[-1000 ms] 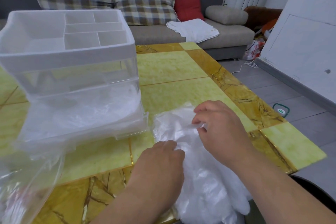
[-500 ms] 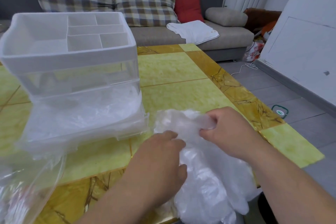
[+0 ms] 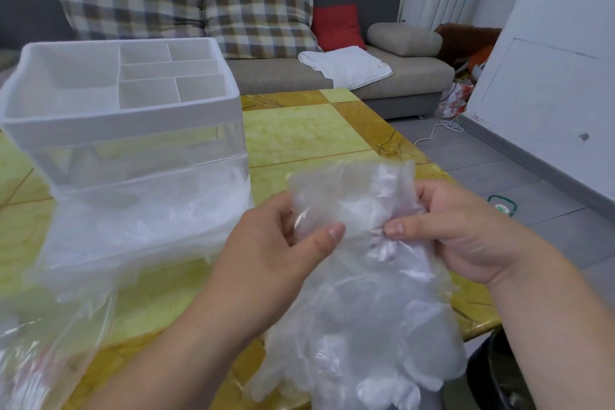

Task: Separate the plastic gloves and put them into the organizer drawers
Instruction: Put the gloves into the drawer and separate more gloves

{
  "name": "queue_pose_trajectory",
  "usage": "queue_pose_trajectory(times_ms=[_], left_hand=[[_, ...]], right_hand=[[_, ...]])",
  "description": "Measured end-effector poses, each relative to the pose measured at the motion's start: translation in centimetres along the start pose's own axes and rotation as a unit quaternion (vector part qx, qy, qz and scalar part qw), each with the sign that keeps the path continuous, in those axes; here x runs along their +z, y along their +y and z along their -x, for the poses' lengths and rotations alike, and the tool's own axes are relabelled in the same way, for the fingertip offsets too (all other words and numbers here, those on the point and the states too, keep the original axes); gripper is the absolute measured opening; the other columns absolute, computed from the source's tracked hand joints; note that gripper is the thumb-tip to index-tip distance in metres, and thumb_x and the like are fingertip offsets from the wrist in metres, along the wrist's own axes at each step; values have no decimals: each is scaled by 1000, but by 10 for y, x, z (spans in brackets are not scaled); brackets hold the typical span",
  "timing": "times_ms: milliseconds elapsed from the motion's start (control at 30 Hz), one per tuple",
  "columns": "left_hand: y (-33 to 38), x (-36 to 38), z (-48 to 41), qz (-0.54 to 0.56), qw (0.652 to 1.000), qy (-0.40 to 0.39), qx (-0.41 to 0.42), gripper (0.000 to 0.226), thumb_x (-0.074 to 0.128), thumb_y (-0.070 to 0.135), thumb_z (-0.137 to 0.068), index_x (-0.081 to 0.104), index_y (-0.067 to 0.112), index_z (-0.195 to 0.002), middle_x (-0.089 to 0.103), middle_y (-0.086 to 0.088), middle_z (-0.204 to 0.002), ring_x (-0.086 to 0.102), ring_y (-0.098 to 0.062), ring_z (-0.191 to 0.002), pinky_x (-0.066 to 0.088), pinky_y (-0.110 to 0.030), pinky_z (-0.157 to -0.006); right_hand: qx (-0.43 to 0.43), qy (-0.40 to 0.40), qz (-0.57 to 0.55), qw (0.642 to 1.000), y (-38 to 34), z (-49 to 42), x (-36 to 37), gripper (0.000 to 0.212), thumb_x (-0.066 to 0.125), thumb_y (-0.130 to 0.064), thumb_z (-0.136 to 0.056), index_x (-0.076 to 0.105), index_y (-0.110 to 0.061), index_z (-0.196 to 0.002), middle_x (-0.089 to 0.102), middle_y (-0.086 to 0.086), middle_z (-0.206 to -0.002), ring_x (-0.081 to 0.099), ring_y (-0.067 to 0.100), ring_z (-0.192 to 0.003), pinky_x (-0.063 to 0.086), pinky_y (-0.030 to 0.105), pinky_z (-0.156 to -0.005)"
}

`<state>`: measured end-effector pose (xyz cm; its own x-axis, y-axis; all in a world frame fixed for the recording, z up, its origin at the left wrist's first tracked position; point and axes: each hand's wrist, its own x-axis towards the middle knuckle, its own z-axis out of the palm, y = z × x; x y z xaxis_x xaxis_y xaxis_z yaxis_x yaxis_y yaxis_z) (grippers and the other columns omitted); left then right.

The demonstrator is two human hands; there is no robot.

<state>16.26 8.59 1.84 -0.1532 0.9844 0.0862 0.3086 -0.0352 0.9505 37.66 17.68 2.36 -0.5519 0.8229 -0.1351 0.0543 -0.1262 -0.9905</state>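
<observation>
We have raised the gloves (image 3: 362, 293) off the table (image 3: 299, 136), where they lay pressed flat a second ago. Our left hand (image 3: 273, 250) and right hand (image 3: 466, 236) each pinch the top edge, seemingly ready to peel one free. The open drawer (image 3: 143, 230) waits at nine o'clock.

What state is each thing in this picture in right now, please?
Gloves: bunched stack, top held up, pinched by both hands.
Left hand: pinching the gloves' left edge.
Right hand: pinching the gloves' right edge.
Organizer: upright on the table, top compartments empty.
Bottom drawer: pulled out, clear plastic inside.
Bag: crumpled, at the near left.
</observation>
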Motion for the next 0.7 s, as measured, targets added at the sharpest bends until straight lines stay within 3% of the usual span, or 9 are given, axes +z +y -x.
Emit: queue_pose_trajectory(times_ms=[100,233,300,367,433,500,600,633,700], left_hand=[[-1,-2,0,107,991,-24,-72,27,63,20,-96,76,5,-77,75,-7,-72,67,-21,-64,53,-29,-60],[-3,-12,-4,212,962,-41,-169,24,64,13,-94,73,-8,-85,68,-25,-86,65,-31,-75,61,-36,-67],[-3,-17,-4,233,953,-42,-189,23,63,11,-94,73,-8,-89,66,-32,-89,63,-35,-81,62,-39,-69],[-2,-20,-6,242,949,-33,-198,23,62,9,-93,70,-13,-92,66,-34,-89,63,-36,-80,61,-40,-68],[-1,-21,-6,249,948,-26,-199,24,62,8,-92,67,-15,-93,66,-32,-87,64,-36,-76,59,-36,-64],[0,-21,-5,247,950,-25,-190,22,63,10,-92,71,-11,-93,68,-37,-93,65,-37,-76,57,-36,-64],[2,-21,-5,243,956,-31,-165,22,63,14,-92,76,-4,-94,68,-36,-100,67,-36,-78,56,-35,-66],[3,-22,-6,242,958,-28,-153,22,63,15,-91,76,-3,-93,70,-34,-97,67,-34,-76,56,-33,-63],[4,-26,-8,246,960,-12,-134,22,63,15,-89,76,-2,-89,71,-28,-84,67,-32,-71,56,-31,-58]], right_hand=[[18,2,5,1000,-1,-1,4,40,87,-1,-54,76,-1,-92,74,24,-99,73,28,-84,60,35,-76],[76,-1,59,995,1,-2,-5,55,91,-14,-50,71,7,-97,70,32,-104,69,34,-87,58,41,-80],[87,-3,69,994,0,-1,-10,44,91,-14,-45,75,-1,-85,71,28,-92,70,30,-76,58,36,-73],[86,-9,78,993,-1,1,-13,37,90,-12,-42,76,-10,-77,69,23,-86,69,25,-68,58,29,-63],[89,-30,90,992,-2,2,-14,38,88,-5,-46,78,-11,-82,68,28,-93,68,29,-76,59,34,-67],[82,-49,107,990,-2,3,-13,46,89,-3,-50,75,-4,-94,65,36,-104,65,34,-89,58,40,-79],[80,-35,128,988,-1,2,-11,77,95,-23,-50,57,18,-103,63,29,-89,67,31,-85,53,38,-82],[78,-32,144,986,0,2,-10,74,94,-24,-51,56,18,-99,66,25,-85,68,29,-80,52,37,-80],[63,-23,178,982,-1,2,-8,43,91,-17,-49,64,2,-75,69,19,-74,67,27,-71,51,32,-69]])
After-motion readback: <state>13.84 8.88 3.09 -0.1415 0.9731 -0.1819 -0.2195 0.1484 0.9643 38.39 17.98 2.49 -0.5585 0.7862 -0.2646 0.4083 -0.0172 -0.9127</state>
